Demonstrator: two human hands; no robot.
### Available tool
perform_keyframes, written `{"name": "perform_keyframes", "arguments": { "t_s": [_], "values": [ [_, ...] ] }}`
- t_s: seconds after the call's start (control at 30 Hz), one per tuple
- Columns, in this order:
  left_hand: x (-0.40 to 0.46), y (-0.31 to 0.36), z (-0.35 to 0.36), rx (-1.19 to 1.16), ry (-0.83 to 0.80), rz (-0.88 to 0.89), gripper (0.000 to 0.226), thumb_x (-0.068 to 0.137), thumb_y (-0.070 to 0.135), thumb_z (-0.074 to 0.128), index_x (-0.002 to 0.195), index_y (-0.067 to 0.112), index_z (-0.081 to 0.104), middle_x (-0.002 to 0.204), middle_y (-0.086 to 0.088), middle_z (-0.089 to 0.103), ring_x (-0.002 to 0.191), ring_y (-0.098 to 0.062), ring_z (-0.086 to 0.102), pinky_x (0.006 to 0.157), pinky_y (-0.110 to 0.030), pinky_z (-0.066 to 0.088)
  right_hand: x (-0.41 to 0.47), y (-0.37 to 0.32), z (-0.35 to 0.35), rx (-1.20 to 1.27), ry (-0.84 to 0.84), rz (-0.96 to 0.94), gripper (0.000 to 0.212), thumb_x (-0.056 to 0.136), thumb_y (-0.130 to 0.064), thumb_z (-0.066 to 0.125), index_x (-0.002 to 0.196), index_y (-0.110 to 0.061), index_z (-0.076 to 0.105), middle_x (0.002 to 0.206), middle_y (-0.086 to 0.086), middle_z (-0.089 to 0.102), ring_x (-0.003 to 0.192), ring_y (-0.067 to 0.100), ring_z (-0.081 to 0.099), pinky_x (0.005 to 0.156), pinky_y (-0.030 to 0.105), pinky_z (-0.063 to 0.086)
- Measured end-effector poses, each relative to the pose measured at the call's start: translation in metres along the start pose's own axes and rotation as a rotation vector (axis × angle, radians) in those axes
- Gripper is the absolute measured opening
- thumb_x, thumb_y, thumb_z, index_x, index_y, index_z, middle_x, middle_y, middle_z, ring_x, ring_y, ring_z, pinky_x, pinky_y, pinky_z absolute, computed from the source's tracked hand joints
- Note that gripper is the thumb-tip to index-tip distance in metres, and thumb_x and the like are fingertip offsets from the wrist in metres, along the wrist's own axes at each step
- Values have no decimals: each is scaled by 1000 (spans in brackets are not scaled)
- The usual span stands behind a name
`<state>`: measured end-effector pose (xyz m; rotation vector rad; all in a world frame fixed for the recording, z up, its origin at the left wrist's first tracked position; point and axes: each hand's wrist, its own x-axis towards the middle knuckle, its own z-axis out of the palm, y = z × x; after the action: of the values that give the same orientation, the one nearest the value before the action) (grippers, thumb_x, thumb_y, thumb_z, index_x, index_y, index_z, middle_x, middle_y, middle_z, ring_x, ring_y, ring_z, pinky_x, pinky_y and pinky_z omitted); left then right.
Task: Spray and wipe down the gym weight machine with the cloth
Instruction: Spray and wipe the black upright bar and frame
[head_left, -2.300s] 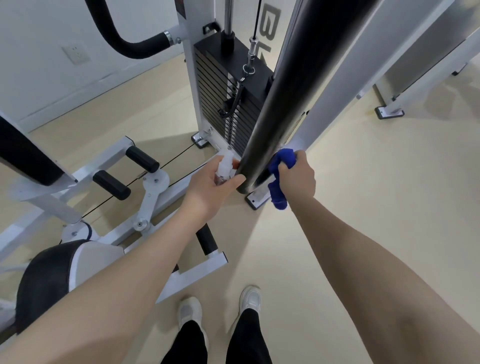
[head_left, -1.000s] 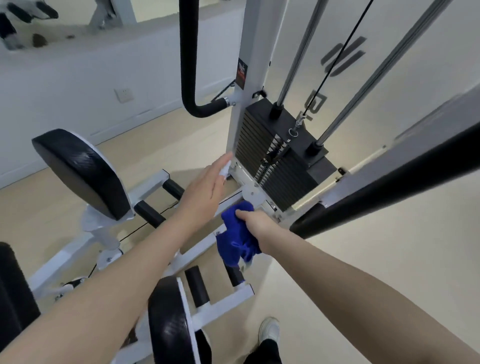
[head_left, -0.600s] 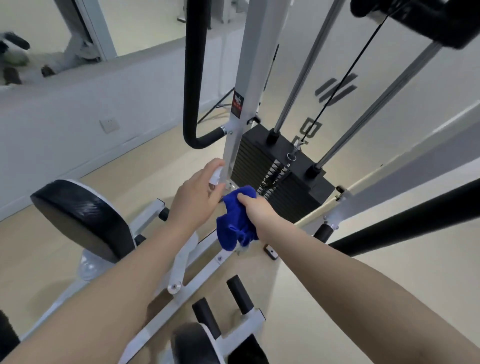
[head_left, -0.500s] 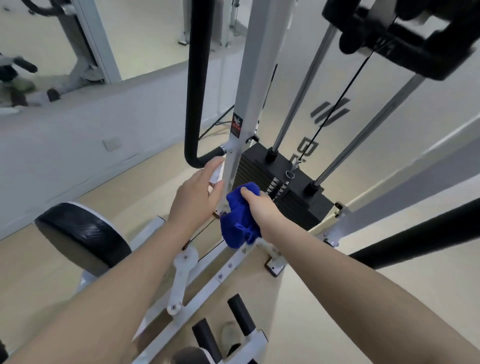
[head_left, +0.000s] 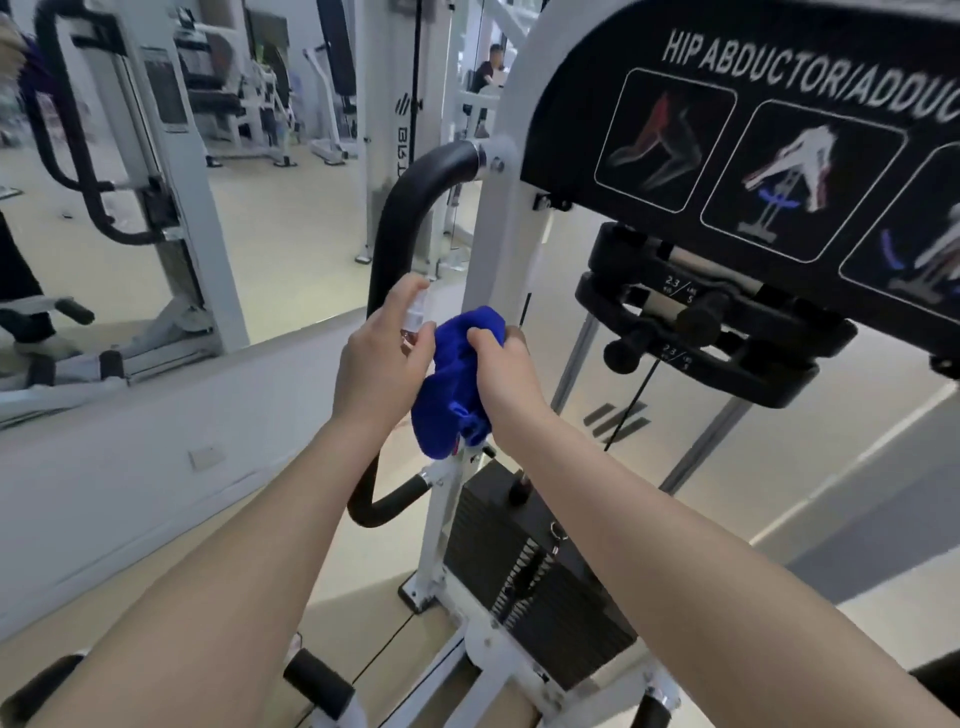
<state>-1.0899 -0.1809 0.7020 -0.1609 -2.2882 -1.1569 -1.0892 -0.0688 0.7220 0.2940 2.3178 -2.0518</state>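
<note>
While both arms reach forward in the head view, the right hand (head_left: 501, 376) bunches a blue cloth (head_left: 457, 374) in curled fingers and holds it against the white upright post (head_left: 501, 249) of the weight machine, roughly midway up the post. Just beside it, touching the cloth's left edge, the left hand (head_left: 382, 364) wraps round a small clear spray bottle (head_left: 415, 319), with the forefinger laid over its white nozzle; most of the bottle is hidden inside that grip. Above the hands, a black padded handle (head_left: 410, 202) curves out of the post to the left. To the right hangs a black placard (head_left: 753, 124) reading "HIP ABDUCTOR/ADDUC", its last letters cut off, with muscle diagrams. Below the forearms sits the black weight stack (head_left: 530, 577), a cable (head_left: 631, 405) running down toward it. A wall mirror (head_left: 182, 182) on the left shows other white gym machines.
</note>
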Motion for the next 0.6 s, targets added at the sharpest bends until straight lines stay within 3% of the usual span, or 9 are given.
{"name": "perform_keyframes", "arguments": {
  "t_s": [0.2,0.43,0.6],
  "values": [
    [45,0,-7,17,112,53,36,95,15,48,130,19,43,72,-3,51,62,-19,48,59,-29,38,28,-29,9,-27,-22,-127,15,97,-27,41,111,-20,43,87,2,56,72,16,55,59,26,47],
    [54,-11,-4,70,84,48,36,95,14,46,131,17,43,77,-4,52,66,-21,48,60,-28,33,37,-30,21,13,-14,-162,8,97,-24,40,104,-21,43,81,2,54,69,15,54,60,26,47],
    [48,-33,-3,99,111,-52,35,96,15,44,131,16,41,81,-6,53,68,-21,51,54,-24,32,39,-23,18,2,15,-147,14,98,-25,40,111,-21,41,82,1,54,68,13,53,58,26,46]
  ]
}}
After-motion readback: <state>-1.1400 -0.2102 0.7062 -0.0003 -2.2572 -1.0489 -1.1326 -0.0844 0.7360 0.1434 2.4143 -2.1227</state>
